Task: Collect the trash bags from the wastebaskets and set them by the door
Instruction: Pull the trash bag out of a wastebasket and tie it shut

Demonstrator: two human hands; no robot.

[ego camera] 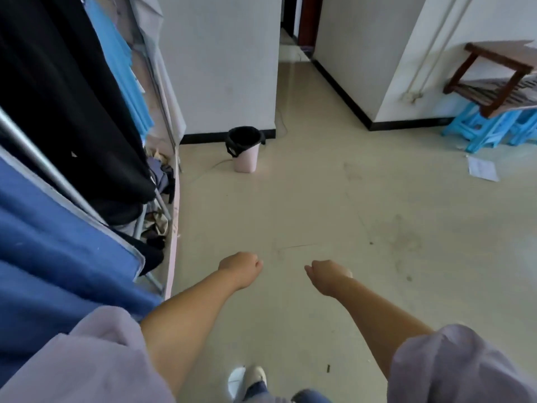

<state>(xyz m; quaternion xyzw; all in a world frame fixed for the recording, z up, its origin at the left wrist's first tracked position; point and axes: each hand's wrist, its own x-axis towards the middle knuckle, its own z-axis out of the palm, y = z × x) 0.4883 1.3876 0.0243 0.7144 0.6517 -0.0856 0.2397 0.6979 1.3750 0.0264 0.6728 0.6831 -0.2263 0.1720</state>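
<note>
While both hands hang out front with nothing held, head view shows bin [245, 152] well ahead on floor [319, 228], against wall corner, black bag [242, 138] lining it, handles draped over rim. Left hand [241, 267]: fingers loosely curled, holding nothing. Right hand [327, 274]: same, loosely curled, nothing in it. Step in hand, likely: walk up to bin. Advice: gather both handles, lift straight up, steady bin so it doesn't tip. Mind thin cable [212, 167] beside bin.
</note>
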